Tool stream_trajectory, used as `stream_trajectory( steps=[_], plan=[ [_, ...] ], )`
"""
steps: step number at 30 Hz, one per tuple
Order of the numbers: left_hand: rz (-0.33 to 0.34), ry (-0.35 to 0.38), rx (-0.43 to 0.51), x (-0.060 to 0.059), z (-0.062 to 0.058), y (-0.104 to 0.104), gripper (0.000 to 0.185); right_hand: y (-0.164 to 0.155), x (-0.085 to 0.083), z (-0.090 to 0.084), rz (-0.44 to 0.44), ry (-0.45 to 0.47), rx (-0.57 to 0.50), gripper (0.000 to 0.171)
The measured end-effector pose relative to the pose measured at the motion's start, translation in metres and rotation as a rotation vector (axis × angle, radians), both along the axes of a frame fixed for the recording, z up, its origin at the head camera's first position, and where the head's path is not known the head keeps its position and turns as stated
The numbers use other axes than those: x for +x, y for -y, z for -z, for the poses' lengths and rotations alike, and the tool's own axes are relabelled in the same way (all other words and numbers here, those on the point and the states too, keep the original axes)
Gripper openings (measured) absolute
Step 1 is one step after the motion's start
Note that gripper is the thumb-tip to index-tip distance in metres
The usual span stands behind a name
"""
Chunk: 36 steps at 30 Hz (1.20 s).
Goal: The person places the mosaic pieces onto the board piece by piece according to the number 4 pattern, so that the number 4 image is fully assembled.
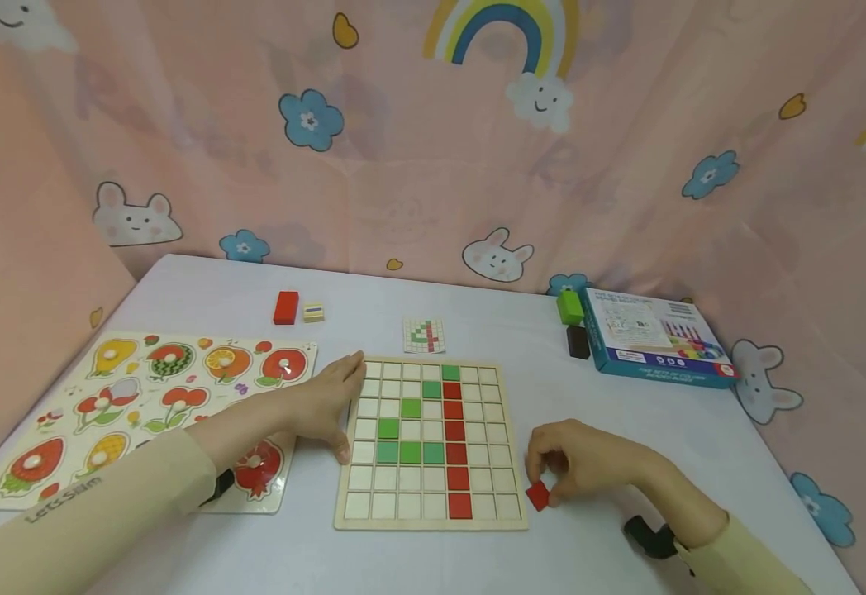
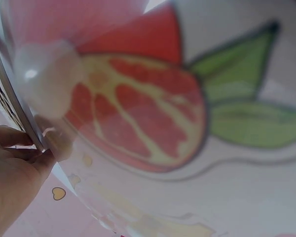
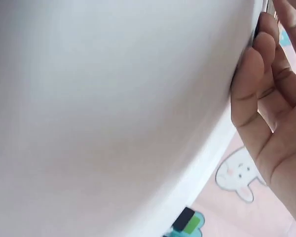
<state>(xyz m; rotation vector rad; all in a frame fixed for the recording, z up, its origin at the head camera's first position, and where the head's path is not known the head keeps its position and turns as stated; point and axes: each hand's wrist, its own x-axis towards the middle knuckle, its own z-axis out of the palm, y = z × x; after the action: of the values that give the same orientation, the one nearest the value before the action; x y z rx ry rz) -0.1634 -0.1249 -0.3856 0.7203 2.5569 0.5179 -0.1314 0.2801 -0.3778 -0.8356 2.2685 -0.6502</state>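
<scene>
The left hand is lying flat with its fingers straight on the worktop, pressing against the left edge of the wooden grid board and partly overlapping the right end of the fruit puzzle board that is sitting to the left. The right hand is resting just right of the grid board's near right corner, its fingers curled down and pinching a small red tile that is touching the worktop. On the grid board, a column of red tiles is running from near the far edge to the near edge, and green tiles are forming a stepped diagonal and a short row to its left (the remaining squares are showing bare wood). A small pattern card is lying just beyond the board's far edge. Farther left, a red block and a small pale block are sitting side by side. On the far right, a green block and a dark block are standing just beside a blue box. The left wrist view is showing a blurred close-up of a red fruit picture, and the right wrist view is showing mostly bare white surface with the curled fingers at its edge.
</scene>
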Motion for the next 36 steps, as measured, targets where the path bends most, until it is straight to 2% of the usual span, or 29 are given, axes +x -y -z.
stream_trajectory(
  steps=[6,11,16,20,27,36],
  plan=[
    [0.001,0.005,0.000,0.001,-0.001,0.000,0.131,0.002,-0.010,-0.004,0.084,-0.054,0.020,0.019],
    [0.007,0.000,-0.004,0.001,-0.001,0.000,0.131,0.009,-0.015,-0.009,0.109,-0.107,-0.027,0.013],
    [0.014,-0.003,0.001,0.001,-0.002,-0.001,0.131,0.026,-0.017,-0.011,0.078,-0.091,-0.083,0.019],
    [0.010,-0.005,-0.005,0.001,-0.001,-0.001,0.131,0.043,-0.017,-0.008,0.057,-0.087,-0.102,0.016],
    [0.004,0.005,-0.005,0.001,-0.001,-0.001,0.131,0.063,-0.017,-0.003,0.063,-0.086,-0.139,0.012],
    [0.003,0.000,-0.004,0.000,0.000,-0.001,0.131,0.073,-0.017,-0.001,0.119,-0.087,-0.120,0.010]
  ],
)
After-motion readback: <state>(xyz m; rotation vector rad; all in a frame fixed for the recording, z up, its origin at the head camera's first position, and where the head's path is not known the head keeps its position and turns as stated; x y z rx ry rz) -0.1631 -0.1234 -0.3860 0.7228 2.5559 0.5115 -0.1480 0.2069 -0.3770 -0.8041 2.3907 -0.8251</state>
